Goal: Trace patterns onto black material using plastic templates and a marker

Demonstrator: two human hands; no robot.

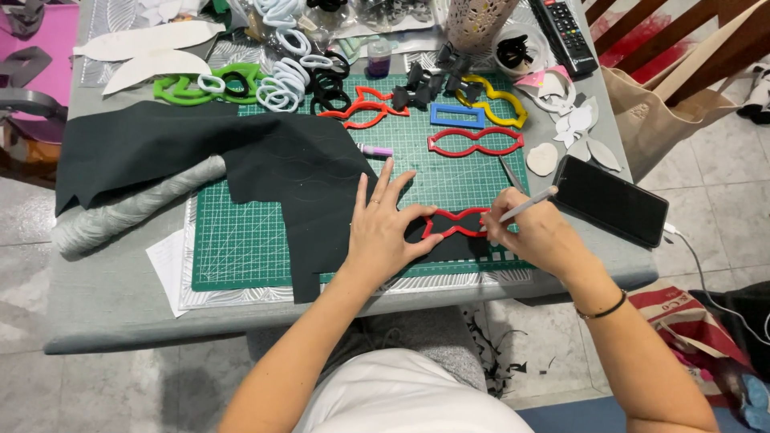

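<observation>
My left hand (pixel 383 227) lies flat, fingers spread, pressing a red bow-shaped stencil (pixel 453 222) onto a piece of black fabric (pixel 297 168) on the green cutting mat (pixel 241 240). Gripped in my right hand (pixel 525 232) is a silver pen (pixel 529 204), its tip at the stencil's right end. The fabric spreads leftward off the mat across the grey table (pixel 112 297).
A black phone (pixel 611 200) lies right of my right hand. More stencils sit at the back: red (pixel 475 141), blue (pixel 457 116), yellow (pixel 497 98), green (pixel 192 87), white rings (pixel 282 84). A grey fabric roll (pixel 136 204), a purple marker (pixel 374 150) and a remote (pixel 563 32) are nearby.
</observation>
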